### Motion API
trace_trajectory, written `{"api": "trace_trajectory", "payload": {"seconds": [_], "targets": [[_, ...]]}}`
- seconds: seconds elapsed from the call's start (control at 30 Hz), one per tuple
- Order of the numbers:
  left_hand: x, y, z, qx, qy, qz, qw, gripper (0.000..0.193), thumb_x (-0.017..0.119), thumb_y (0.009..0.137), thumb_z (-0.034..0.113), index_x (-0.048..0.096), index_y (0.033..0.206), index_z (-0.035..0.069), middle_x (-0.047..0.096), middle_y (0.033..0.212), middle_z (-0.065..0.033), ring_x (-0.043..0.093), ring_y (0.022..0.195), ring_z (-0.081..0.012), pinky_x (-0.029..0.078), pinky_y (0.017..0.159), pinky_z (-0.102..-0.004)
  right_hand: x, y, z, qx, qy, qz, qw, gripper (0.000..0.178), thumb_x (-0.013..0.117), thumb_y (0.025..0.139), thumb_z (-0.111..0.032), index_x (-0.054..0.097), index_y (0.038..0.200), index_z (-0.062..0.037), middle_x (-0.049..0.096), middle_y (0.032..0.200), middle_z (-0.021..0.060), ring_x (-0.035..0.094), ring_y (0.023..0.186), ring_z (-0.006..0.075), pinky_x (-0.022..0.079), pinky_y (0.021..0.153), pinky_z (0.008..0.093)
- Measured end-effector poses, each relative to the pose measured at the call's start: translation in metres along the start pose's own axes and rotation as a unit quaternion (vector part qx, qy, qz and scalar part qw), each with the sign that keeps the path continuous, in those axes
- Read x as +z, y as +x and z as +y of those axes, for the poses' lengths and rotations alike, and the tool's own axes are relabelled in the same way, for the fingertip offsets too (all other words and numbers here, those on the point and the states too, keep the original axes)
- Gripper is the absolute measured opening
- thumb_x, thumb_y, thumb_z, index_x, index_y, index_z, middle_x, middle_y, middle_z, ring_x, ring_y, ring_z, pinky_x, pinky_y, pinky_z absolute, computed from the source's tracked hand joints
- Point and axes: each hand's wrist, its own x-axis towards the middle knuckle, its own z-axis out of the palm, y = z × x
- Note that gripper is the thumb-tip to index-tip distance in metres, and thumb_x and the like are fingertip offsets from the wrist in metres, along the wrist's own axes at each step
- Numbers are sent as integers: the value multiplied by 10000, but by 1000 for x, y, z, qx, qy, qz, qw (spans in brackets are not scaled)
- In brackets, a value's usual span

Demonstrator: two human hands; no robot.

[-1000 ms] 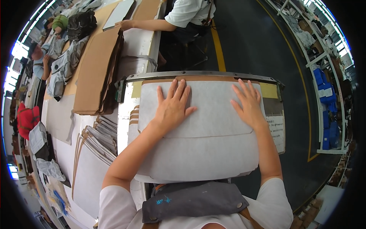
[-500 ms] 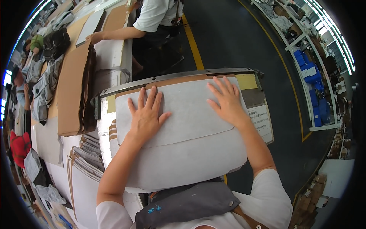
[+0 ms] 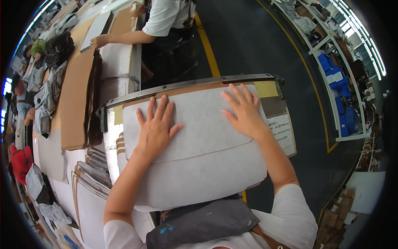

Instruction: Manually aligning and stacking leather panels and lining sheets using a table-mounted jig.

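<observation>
A large pale grey sheet [image 3: 199,120] with rounded corners lies in front of me, its brown backing showing as a strip along the far edge. My left hand [image 3: 155,126] rests flat on its left half, fingers spread toward the far edge. On its right half lies my right hand [image 3: 244,112], palm down with fingers apart. Nearer to me, another pale sheet [image 3: 203,174] shows beyond the first one's front edge. A metal bar [image 3: 190,81] runs along the far side, just beyond my fingertips.
A stack of brown boards [image 3: 78,99] and layered grey pieces [image 3: 93,174] occupy the left table. Beyond, a co-worker's arm [image 3: 128,38] reaches across that table. A printed paper [image 3: 280,130] lies right of the sheet. Shelving with blue bins [image 3: 338,79] stands far right.
Both hands stay flat on the pale sheet with hardly any movement. The whole view has shifted very slightly.
</observation>
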Motion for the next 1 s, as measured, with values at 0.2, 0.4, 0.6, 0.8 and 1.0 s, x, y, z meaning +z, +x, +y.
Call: {"api": "trace_trajectory", "payload": {"seconds": [0.2, 0.4, 0.6, 0.8, 1.0], "targets": [[4, -2, -5, -43, -9, 11, 999, 701, 556, 901, 479, 375, 1410, 32, 270, 1497, -214, 189, 1405, -417, 161, 1099, -612, -3, -2, 5, 4, -13, 2, 1000, 523, 603, 884, -305, 478, 1353, -110, 329, 1485, 131, 255, 1362, 386, 193, 1064, 571], [2, -5, -5, -32, -8, 20, 999, 702, 542, 905, 500, 396, 1393, 17, 292, 1481, -220, 199, 1394, -440, 151, 1079, -644, -2, -2, 3, 1, -6, -8, 1000, 520, 602, 889, -295, 475, 1355, -102, 320, 1491, 127, 233, 1374, 375, 171, 1082, 538], [-1, -1, -4, -28, -17, 11, 999, 703, 545, 902, 502, 398, 1392, 21, 292, 1484, -214, 191, 1397, -439, 152, 1082, -643, -4, -2, 4, 7, -2, -12, 1000, 530, 597, 894, -298, 462, 1365, -95, 319, 1488, 130, 235, 1369, 383, 172, 1078, 550], [-2, -6, -8, -36, -8, 10, 999, 695, 572, 886, 474, 393, 1399, 41, 271, 1508, -191, 182, 1409, -415, 149, 1095, -628, 3, 0, 4, 2, -20, 2, 1000, 533, 589, 900, -329, 467, 1363, -95, 327, 1479, 138, 248, 1361, 392, 205, 1053, 588], [1, -5, -9, -25, 1, 8, 1000, 686, 591, 886, 435, 382, 1401, 33, 261, 1510, -194, 185, 1409, -411, 158, 1087, -629, 1, -2, 2, -1, -14, 7, 1000, 523, 577, 909, -342, 475, 1361, -99, 326, 1478, 151, 241, 1363, 402, 205, 1048, 610]]}}
